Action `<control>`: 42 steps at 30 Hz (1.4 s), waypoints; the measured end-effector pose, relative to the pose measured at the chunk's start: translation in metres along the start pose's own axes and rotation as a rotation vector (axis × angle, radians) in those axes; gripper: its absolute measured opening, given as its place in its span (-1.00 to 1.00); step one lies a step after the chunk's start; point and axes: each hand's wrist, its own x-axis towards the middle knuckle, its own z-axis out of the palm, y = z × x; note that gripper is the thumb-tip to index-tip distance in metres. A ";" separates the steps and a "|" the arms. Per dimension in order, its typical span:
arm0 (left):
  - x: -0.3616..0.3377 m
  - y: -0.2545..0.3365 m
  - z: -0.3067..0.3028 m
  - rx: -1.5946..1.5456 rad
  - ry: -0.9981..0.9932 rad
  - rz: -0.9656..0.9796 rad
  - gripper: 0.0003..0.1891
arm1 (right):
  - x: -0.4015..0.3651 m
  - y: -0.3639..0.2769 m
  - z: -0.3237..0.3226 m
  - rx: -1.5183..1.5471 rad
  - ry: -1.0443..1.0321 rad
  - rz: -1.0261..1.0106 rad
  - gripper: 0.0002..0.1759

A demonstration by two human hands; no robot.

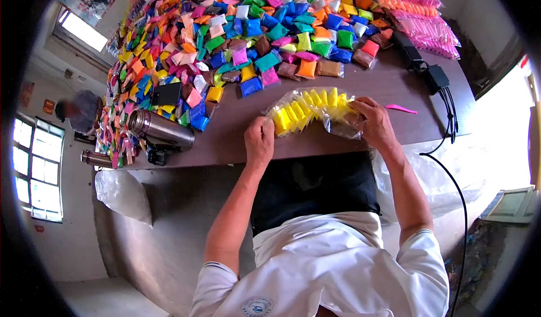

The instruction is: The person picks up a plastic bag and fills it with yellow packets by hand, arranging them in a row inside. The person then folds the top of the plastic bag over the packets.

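Note:
A clear plastic bag [333, 126] filled with a row of small yellow packets [304, 106] lies at the table's near edge, in front of my body. At its left end, my left hand [260, 139] is closed with the fingers pinched on the plastic. My right hand [374, 120] grips the other end, where the film is loose and crumpled. Just beyond the right hand lies a thin pink plastic tool [401, 109]; its exact kind I cannot make out.
A large heap of colourful small packets [265, 30] covers the far and left table [360, 83]. Filled pink bags [420, 18] are stacked at back right. A steel thermos [160, 128] lies at left. Black boxes with a cable [437, 80] sit at right. Another person [84, 111] is at far left.

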 end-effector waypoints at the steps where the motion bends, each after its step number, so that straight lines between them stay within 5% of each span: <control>1: 0.000 0.005 -0.001 -0.002 0.002 -0.002 -0.75 | 0.001 -0.002 -0.001 0.015 -0.016 0.023 -0.68; 14: -0.008 0.026 0.010 -0.005 0.058 -0.111 -0.74 | 0.006 -0.014 0.015 0.034 -0.048 -0.012 -0.50; 29: -0.010 0.032 0.025 -0.070 0.179 -0.158 -0.75 | 0.007 -0.024 0.038 0.185 -0.022 0.082 -0.62; 42: -0.008 0.041 0.021 -0.467 0.157 -0.445 -0.69 | 0.009 -0.054 0.030 0.158 0.000 0.164 -0.65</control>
